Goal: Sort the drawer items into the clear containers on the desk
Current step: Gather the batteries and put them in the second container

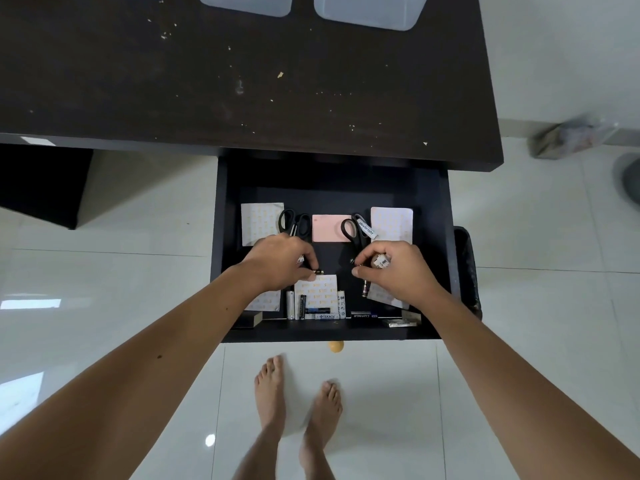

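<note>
The open black drawer holds two black scissors, a pink card, several white patterned sheets and batteries along the front wall. My left hand reaches in and pinches a small dark battery at its fingertips, with a labelled item tucked in its fingers. My right hand grips a small labelled cylinder, thumb and forefinger curled. A small dark cylinder lies just below that hand. Clear containers stand at the desk's far edge.
The dark desktop lies between drawer and containers. A black bin stands right of the drawer. Small boxes sit at the drawer's front right corner. My bare feet stand on white tiles below the drawer's wooden knob.
</note>
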Available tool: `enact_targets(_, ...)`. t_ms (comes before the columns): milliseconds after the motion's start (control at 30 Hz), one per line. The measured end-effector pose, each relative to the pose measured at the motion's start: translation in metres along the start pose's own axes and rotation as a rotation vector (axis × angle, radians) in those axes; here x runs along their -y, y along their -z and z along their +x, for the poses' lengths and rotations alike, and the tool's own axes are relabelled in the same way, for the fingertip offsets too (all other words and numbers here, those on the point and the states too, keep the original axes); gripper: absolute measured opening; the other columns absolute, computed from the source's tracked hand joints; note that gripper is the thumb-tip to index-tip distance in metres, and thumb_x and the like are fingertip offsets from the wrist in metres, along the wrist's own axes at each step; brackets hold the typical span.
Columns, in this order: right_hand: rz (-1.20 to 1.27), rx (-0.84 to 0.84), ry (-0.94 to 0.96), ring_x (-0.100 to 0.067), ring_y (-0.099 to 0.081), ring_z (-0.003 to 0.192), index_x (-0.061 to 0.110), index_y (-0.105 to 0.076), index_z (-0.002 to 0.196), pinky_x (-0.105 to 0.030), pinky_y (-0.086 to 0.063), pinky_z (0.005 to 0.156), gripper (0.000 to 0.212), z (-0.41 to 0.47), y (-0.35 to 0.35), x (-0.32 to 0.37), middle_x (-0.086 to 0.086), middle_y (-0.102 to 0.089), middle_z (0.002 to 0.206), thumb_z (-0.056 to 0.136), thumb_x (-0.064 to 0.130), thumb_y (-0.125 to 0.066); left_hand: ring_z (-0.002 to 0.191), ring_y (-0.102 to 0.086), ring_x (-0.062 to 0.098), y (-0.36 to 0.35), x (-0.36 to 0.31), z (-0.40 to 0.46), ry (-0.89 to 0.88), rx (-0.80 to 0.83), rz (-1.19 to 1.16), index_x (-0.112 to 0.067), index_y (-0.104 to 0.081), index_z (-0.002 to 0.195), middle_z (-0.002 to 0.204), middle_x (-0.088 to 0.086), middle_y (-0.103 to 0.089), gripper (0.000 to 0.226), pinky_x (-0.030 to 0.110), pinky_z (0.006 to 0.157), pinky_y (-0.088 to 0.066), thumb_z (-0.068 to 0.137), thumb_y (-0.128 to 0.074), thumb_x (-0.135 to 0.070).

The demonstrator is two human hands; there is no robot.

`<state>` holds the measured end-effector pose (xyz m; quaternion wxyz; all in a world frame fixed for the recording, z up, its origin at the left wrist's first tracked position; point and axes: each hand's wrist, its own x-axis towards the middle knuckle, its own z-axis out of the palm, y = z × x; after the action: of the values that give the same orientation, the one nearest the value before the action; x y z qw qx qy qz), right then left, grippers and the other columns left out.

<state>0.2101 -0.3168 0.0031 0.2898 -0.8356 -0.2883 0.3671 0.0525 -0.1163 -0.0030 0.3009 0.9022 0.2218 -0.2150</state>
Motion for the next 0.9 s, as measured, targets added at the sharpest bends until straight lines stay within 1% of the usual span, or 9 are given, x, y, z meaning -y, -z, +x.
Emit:
enact_targets(100,-0.081,-0.011,0.020,-0.004,-0.069,0.104,0.033,-0.083,0.107,-0.024,-0.054,0.093,0.027,0.004,-0.002,0.000,0.013,-0.078,0.106,0.081,0.028,-0.090,0.100,-0.065,0.011,0.000,0.003,-0.004,-0.047,0.007,-0.036,-0.039,-0.074,0.108,0.105,-0.012,-0.073,0.014,0.034,0.091,-0.053,0.096,-0.072,-0.045)
enact_targets(167,-0.141,-0.003,0.034,-0.009,-0.068,0.110,0.035,-0.081,0.114,-0.031,-0.054,0.099,0.033,0.007,-0.002,0.001,0.011,-0.078,0.113,0.082,0.031,-0.089,0.104,-0.064,0.009,-0.002,0.006,-0.007,-0.073,0.003,-0.087,-0.039,-0.073,0.109,0.107,-0.017,-0.072,0.013,0.035,0.093,-0.053,0.098,-0.070,-0.045)
enact_targets(267,-0.288,0.012,0.055,-0.016,-0.067,0.108,0.035,-0.080,0.117,-0.039,-0.056,0.096,0.034,0.011,-0.005,0.002,0.008,-0.075,0.112,0.084,0.037,-0.087,0.105,-0.063,0.008,-0.007,0.012,-0.009,-0.085,-0.032,-0.290,-0.034,-0.073,0.109,0.108,-0.017,-0.068,0.010,0.033,0.092,-0.052,0.100,-0.070,-0.037)
enact_targets(400,-0.442,0.007,0.079,-0.021,-0.066,0.102,0.030,-0.081,0.110,-0.040,-0.056,0.088,0.025,0.014,-0.008,0.006,0.006,-0.071,0.106,0.086,0.036,-0.085,0.088,-0.061,0.006,-0.005,0.009,-0.011,-0.044,-0.061,-0.568,-0.025,-0.069,0.110,0.105,-0.012,-0.064,0.008,0.021,0.073,-0.051,0.105,-0.064,-0.030)
enact_targets(500,-0.322,0.032,0.102,-0.017,-0.066,0.099,0.026,-0.082,0.098,-0.037,-0.055,0.088,0.016,0.015,-0.008,0.003,0.009,-0.068,0.100,0.084,0.028,-0.088,0.064,-0.052,0.008,-0.002,0.007,-0.012,-0.029,-0.046,-0.650,-0.022,-0.063,0.114,0.088,-0.007,-0.065,0.010,0.018,0.058,-0.047,0.108,-0.058,-0.028)
enact_targets(600,-0.084,0.047,0.086,-0.006,-0.066,0.098,0.028,-0.079,0.093,-0.026,-0.051,0.090,0.013,0.009,-0.001,0.006,0.012,-0.070,0.101,0.084,0.028,-0.089,0.065,-0.050,0.009,0.001,0.012,-0.012,-0.050,-0.029,-0.753,-0.024,-0.060,0.119,0.095,0.001,-0.066,0.011,0.023,0.059,-0.046,0.110,-0.053,-0.021)
enact_targets(700,0.063,0.113,0.020,0.006,-0.065,0.074,0.028,-0.072,0.097,-0.022,-0.048,0.071,0.009,0.002,0.009,0.017,0.007,-0.077,0.097,0.094,0.032,-0.079,0.072,-0.053,0.012,0.005,0.012,-0.014,-0.069,0.003,-0.850,-0.031,-0.058,0.138,0.094,0.001,-0.059,0.032,0.021,0.061,-0.048,0.112,-0.049,-0.015)
enact_targets(800,0.081,0.207,-0.004,-0.001,-0.059,0.062,0.027,-0.070,0.100,-0.032,-0.053,0.065,0.003,0.001,0.015,0.019,0.006,-0.076,0.083,0.102,0.026,-0.068,0.071,-0.057,0.004,0.009,0.011,-0.016,-0.118,0.024,-0.823,-0.031,-0.070,0.121,0.085,-0.018,-0.061,0.026,0.023,0.064,-0.051,0.108,-0.056,-0.012)
enact_targets(900,0.144,0.280,-0.076,-0.014,-0.061,0.059,0.022,-0.077,0.091,-0.035,-0.055,0.062,0.007,0.000,0.020,0.018,0.000,-0.068,0.066,0.098,0.023,-0.075,0.066,-0.056,0.007,0.009,0.011,-0.017,-0.125,0.059,-0.843,-0.019,-0.068,0.096,0.079,-0.018,-0.062,0.018,0.027,0.061,-0.051,0.100,-0.065,-0.002)
